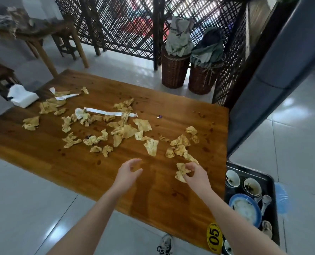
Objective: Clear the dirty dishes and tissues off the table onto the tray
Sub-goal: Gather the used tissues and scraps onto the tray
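Both bare forearms enter from the bottom edge, reaching over the near side of the wooden table point(79, 162). Right hand point(195, 173): fingers curled, pinching one crumpled, yellow-stained tissue point(181, 173) lifted just off the tabletop near the right edge. Left hand point(129, 171): holding nothing, fingers loosely bent, thumb apart, hovering above bare wood to the left of the right hand. Just beyond the right hand lies a cluster of stained tissues point(178, 150), the closest one almost touching the held piece; another single tissue point(151, 146) lies between the two hands, further out. More tissues are scattered across the middle and far-left part of the table, with a long white paper strip point(109, 112) among them. A white tissue pack point(22, 96) sits at the far-left corner. Dark tray point(248, 171) is beside the table's right edge, lower than the tabletop, near the right hand; it carries two dirty bowls point(232, 178), a blue-rimmed plate point(245, 208) and a spoon point(266, 202).
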`<state>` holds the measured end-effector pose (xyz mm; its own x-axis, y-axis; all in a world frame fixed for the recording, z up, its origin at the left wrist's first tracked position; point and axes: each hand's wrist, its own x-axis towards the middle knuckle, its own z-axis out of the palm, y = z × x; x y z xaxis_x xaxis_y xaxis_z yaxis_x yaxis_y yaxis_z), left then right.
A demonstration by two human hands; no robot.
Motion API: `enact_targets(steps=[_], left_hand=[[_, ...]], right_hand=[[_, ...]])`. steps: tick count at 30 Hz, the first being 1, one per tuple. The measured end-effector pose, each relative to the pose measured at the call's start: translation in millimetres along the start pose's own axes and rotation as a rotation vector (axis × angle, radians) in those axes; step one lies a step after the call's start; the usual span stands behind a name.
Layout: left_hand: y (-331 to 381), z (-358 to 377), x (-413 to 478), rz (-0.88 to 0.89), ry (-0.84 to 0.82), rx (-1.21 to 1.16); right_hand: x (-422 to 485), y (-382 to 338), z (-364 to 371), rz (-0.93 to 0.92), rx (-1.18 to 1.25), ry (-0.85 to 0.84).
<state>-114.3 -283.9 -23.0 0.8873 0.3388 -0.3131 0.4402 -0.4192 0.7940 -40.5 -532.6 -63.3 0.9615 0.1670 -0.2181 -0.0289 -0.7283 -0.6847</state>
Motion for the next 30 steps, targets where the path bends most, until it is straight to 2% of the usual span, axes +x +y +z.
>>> enact_targets(steps=[10, 15, 19, 21, 26, 30], left_hand=[[1, 7, 66, -0.007, -0.104, 0.048], [-4, 3, 88, -0.008, -0.126, 0.033], [-6, -1, 108, 0.000, -0.158, 0.042], [-7, -6, 117, 0.009, -0.194, 0.046], [-7, -22, 143, 0.051, -0.262, 0.085], [-6, -29, 161, 0.073, -0.309, 0.082]], right_hand=[[44, 17, 31, 0.115, -0.105, -0.103], [49, 17, 48, 0.173, -0.189, -0.056], [55, 11, 56, 0.261, -0.126, -0.025], [60, 6, 53, 0.268, -0.095, 0.029], [82, -18, 29, 0.241, 0.008, 0.301], [100, -28, 28, 0.226, 0.014, 0.365]])
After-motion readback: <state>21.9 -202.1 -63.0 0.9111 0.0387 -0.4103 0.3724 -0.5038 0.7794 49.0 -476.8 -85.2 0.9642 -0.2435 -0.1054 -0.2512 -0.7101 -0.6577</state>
